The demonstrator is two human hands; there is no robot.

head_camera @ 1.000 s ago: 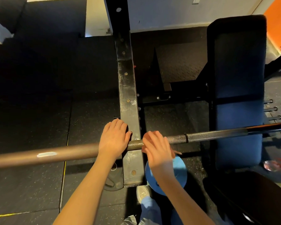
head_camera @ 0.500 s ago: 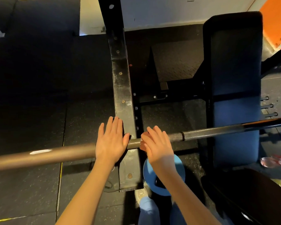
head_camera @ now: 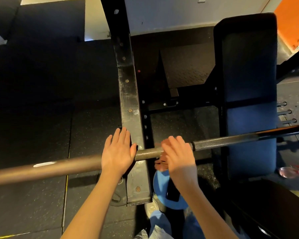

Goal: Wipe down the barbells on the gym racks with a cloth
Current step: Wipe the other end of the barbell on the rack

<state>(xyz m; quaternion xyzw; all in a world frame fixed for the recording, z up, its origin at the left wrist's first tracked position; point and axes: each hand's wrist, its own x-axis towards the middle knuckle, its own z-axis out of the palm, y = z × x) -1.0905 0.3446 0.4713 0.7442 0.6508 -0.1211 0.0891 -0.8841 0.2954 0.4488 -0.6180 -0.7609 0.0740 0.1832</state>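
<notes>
1. Barbell (head_camera: 223, 141) is lying across the whole view L to R, crossing the black rack upright (head_camera: 128, 94) approx mid-frame. Its L part is smooth and brown w/ a white glint; the R part is knurled.
2. Cloth (head_camera: 160, 161), reddish, is sitting at the bar just R of the upright. It's mostly covered by the R hand, w/ only a crumpled, blurred bit showing at the hand's L edge.
3. R hand (head_camera: 179, 157) is lying over cloth + bar, its fingers (head_camera: 173, 142) close together and reaching past the bar's far edge. W/ the blur + hidden thumb, can't tell if it's gripping or just pressing.
4. L hand (head_camera: 117, 154) is resting flat on the bar just L of the upright. Its fingers (head_camera: 121, 137) are straight and pressed together, thumb pointing toward the upright, nothing held.
5. Both forearms are coming up from the bottom edge, w/ legs in blue jeans (head_camera: 155, 221) showing between them.
6. Blue disc (head_camera: 160, 192) is lying low beneath the R forearm, beside the upright's foot.
7. Blue pad (head_camera: 248, 83) in a black frame is standing on the R, w/ the bar passing over it.
8. Dark rubber floor (head_camera: 33, 126) is carrying a thin yellow line (head_camera: 66, 187) on the L. A crumpled clear wrapper (head_camera: 292, 171) is lying at far R, and an orange wall (head_camera: 292, 18) is showing top R.
</notes>
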